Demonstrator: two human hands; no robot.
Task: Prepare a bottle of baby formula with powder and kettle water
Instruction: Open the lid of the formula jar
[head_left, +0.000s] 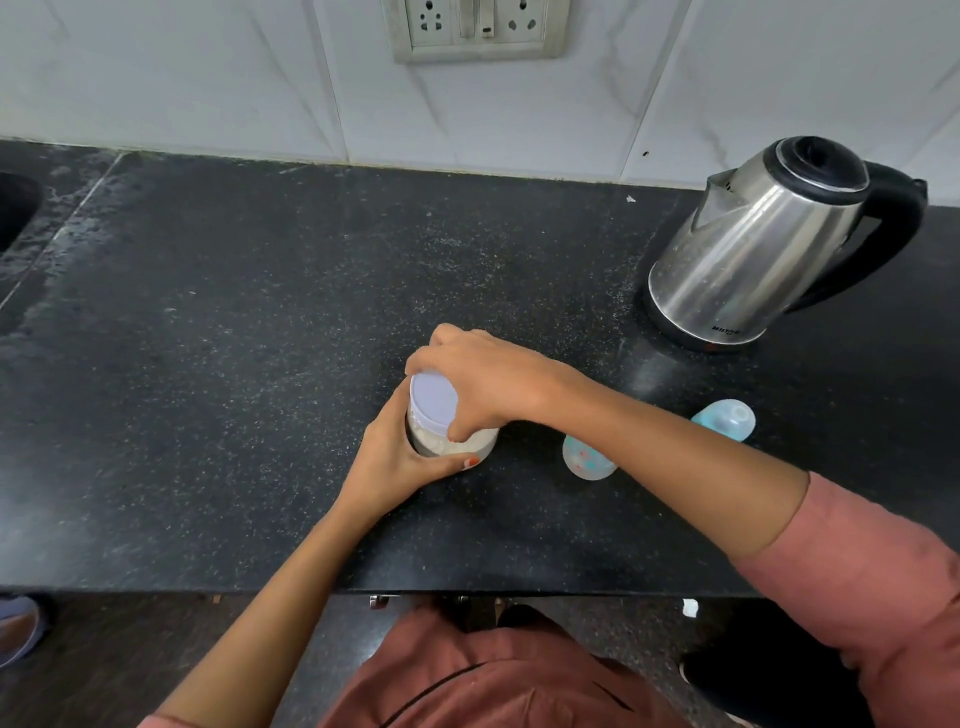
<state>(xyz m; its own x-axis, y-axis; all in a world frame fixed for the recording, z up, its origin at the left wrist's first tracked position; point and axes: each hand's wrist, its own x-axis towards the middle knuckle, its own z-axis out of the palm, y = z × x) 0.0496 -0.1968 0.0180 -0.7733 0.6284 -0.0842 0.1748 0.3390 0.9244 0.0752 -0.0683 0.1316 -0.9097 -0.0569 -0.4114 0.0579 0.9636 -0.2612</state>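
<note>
A clear jar of white powder (439, 441) stands on the black counter (234, 364), topped by a pale lavender lid (434, 402). My left hand (400, 460) wraps around the jar's body from the left. My right hand (483, 379) grips the lid from above, thumb on its near edge. To the right, partly hidden under my right forearm, stands an open baby bottle (584, 460) with a printed pattern. Its light blue cap with teat (724, 420) lies farther right. A steel electric kettle (763, 244) with a black handle and lid sits on its base at the back right.
A sink edge (15, 208) shows at the far left, with a wet patch beside it. A wall socket (475, 28) sits on the tiled wall behind. The counter's front edge (260, 590) runs just before my body.
</note>
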